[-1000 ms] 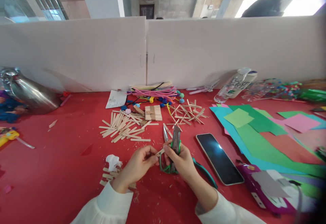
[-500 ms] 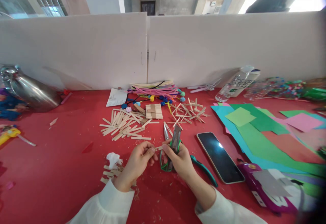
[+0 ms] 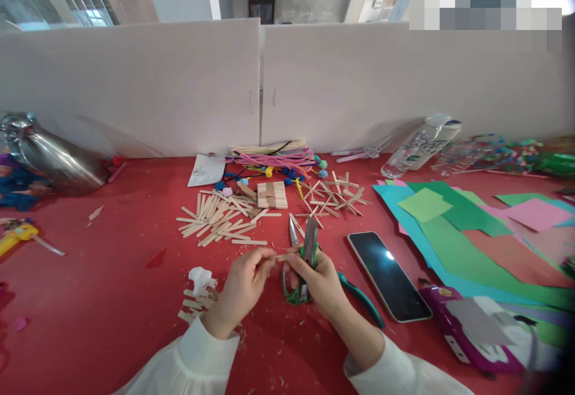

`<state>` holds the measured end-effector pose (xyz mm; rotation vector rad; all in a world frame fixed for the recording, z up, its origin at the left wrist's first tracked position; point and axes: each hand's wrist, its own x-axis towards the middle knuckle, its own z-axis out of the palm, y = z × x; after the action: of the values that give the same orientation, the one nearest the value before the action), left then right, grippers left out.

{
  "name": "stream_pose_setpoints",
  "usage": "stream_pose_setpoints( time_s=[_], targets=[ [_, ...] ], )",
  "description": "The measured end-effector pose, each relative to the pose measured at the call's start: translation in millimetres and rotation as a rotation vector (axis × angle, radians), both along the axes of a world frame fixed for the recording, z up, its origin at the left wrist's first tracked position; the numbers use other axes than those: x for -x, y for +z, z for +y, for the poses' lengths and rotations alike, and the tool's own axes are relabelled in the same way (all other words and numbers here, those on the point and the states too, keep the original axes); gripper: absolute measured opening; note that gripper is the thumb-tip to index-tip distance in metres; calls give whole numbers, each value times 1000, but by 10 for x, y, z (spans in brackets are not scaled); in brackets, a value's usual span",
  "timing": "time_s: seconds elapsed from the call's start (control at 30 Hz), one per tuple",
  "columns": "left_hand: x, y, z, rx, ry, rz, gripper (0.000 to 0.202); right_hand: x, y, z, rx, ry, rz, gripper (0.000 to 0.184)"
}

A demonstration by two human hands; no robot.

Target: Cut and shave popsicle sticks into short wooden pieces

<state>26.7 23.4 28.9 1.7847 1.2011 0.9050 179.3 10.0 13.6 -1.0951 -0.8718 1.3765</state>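
My left hand (image 3: 250, 281) pinches one end of a small piece of wooden craft stick (image 3: 281, 258) above the table. My right hand (image 3: 317, 278) is closed around a dark grey utility knife (image 3: 310, 240), held nearly upright, and its thumb rests at the other end of the stick piece. Under the right hand lies a green-handled tool with pointed metal jaws (image 3: 293, 234); my hand hides much of it. By my left wrist are several cut stick pieces (image 3: 191, 302) and a crumpled white scrap (image 3: 200, 279).
Loose craft sticks (image 3: 219, 221), a bundled stack (image 3: 272, 195) and thin split sticks (image 3: 335, 198) lie ahead. At right are a phone (image 3: 389, 276), a purple glue-gun-like device (image 3: 467, 329), coloured paper (image 3: 476, 242) and a bottle (image 3: 415, 146). A steel jug (image 3: 63, 158) is at left.
My left fingers have curled and turned slightly around the stick piece. The knife and my right hand stay nearly in place.
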Motion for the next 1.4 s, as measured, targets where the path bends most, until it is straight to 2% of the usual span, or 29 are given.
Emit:
stream_pose_setpoints(
  time_s=[0.2, 0.4, 0.53, 0.63, 0.8, 0.93, 1.03, 1.2, 1.4],
  targets=[
    [-3, -25, 5, 11, 11, -55, 15, -9, -2, 2, 12, -1, 14, 37],
    [5, -18, 8, 2, -9, -9, 16, -16, -2, 11, 6, 7, -13, 38],
    [1, 5, 22, 151, -76, -102, 16, -22, 1, 8, -8, 1, -59, 38],
    [1, -12, 40, 258, -73, -168, 22, -26, 7, 9, -14, -1, -98, 38],
    [-12, -67, 57, 288, -40, -200, 30, -6, 51, 20, -3, 21, -156, 39],
    [-51, -50, 25, 290, -17, -215, 31, 16, 87, 13, 6, 68, -181, 33],
    [-71, -34, -1, 306, -39, -236, 32, 25, 84, 2, 29, 77, -182, 35],
    [-88, -49, -10, 454, -107, -372, 29, 50, 64, 0, 65, 75, -146, 38],
    [-77, -65, 17, 481, -77, -350, 31, 55, 53, 20, 71, 60, -95, 37]
  ],
)
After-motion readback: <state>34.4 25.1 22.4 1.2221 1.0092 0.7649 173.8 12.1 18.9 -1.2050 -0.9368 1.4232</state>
